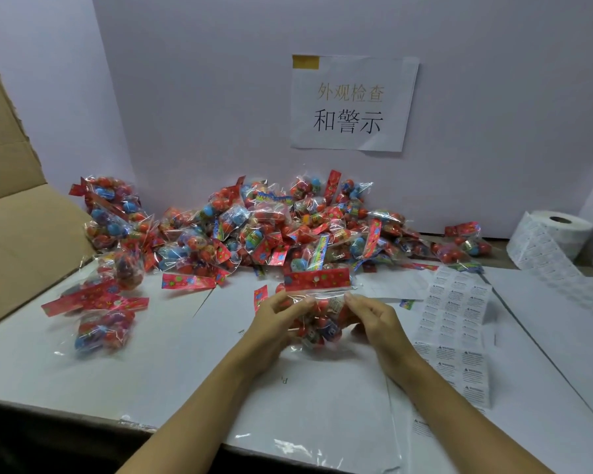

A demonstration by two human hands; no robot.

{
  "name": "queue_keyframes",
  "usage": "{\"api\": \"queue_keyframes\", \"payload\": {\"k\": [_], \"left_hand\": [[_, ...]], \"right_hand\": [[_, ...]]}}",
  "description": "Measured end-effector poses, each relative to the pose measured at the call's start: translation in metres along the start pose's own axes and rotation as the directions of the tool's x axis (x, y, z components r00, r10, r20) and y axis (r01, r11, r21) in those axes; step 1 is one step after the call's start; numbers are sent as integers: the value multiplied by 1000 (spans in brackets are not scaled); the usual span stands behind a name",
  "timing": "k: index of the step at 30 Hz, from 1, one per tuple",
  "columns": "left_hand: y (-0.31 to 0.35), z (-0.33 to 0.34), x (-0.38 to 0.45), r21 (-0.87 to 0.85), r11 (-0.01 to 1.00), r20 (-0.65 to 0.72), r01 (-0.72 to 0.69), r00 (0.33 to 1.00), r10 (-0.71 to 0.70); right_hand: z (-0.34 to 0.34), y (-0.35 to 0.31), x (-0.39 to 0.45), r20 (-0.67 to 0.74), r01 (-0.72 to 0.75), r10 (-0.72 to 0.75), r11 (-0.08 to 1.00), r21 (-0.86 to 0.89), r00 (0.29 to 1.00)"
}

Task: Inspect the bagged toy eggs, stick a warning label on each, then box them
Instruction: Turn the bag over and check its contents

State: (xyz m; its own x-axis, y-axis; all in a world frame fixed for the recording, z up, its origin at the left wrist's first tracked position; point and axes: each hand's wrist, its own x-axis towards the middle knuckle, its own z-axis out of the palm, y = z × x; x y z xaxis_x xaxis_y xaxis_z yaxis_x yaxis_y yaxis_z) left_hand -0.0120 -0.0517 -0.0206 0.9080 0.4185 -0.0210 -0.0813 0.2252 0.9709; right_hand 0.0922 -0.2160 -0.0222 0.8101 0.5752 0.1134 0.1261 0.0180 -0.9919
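Observation:
A clear bag of red and blue toy eggs (pixel 320 323) with a red header card is held just above the white table (pixel 172 354) in the middle. My left hand (pixel 278 319) grips its left side and my right hand (pixel 374 319) pinches its right side near the top. A big pile of the same bags (pixel 254 230) lies behind against the wall. A strip of warning labels (pixel 454 323) lies flat to the right of my right hand, running back to a label roll (pixel 558 234).
An open cardboard box (pixel 24 234) stands at the left edge. Several bags (pixel 100 313) lie loose on the table's left side near it. A paper sign (pixel 351 104) hangs on the back wall. Plastic sheeting (pixel 308 439) covers the table's near edge.

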Motion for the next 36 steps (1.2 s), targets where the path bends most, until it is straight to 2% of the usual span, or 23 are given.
{"api": "queue_keyframes", "payload": {"k": [6,10,15,19,31,36], "left_hand": [[-2,4,-8,125,987,33,-103,995,99],[-3,1,-8,123,987,35,-107,994,103],[-4,1,-10,103,986,86,-133,989,124],[-7,2,-9,125,980,63,-158,987,151],[-8,2,-7,138,983,63,-120,992,112],[-3,2,-10,139,987,119,-77,991,60]], "right_hand": [[2,-1,-4,45,56,-53,997,-52,998],[3,-2,-4,66,54,-49,996,-72,997],[-1,0,-2,90,-3,1,1000,19,996],[-1,1,-2,122,-27,12,993,115,992],[-2,2,-2,72,-38,32,996,79,997],[-6,1,2,-24,-84,94,963,255,995]]}}
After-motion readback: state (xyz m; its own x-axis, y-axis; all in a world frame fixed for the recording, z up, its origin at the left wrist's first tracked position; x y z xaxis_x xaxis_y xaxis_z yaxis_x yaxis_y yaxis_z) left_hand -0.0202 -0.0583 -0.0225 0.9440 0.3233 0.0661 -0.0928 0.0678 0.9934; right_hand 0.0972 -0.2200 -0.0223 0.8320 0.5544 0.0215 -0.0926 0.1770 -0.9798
